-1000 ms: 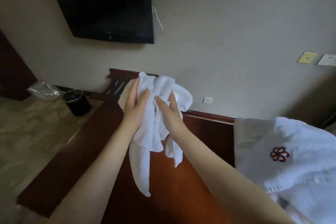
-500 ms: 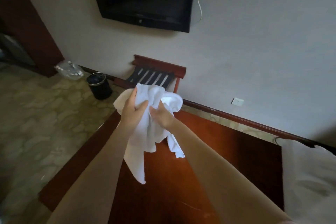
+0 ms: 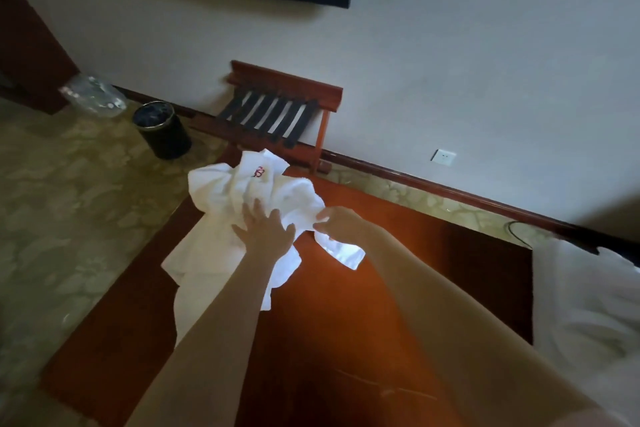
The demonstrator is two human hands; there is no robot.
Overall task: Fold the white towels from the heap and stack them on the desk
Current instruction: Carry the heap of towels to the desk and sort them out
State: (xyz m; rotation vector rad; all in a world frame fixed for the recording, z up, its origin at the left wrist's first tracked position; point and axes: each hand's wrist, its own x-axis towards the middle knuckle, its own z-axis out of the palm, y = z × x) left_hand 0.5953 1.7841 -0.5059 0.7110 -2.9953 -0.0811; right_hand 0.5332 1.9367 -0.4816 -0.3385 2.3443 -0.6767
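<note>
Counter [image 3: 381, 288]: dark wood | left hand [image 3: 266, 232]: flat, fingers spread on towel [image 3: 221, 191] | right hand [image 3: 341, 224]: pinches towel edge | risk: bunched cloth at counter edge, left of hands, may slide off

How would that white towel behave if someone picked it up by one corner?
Probably floppy: the white towel lies crumpled in soft folds and droops over the desk edge. Likely light: the right hand holds its edge with just a pinch. Pushed, it would likely bunch, judging by its wrinkles.

White towel [image 3: 221, 191] with a red emblem [image 3: 258, 172]; reddish-brown desk [image 3: 346, 322]; black bin [image 3: 162, 130].
</note>
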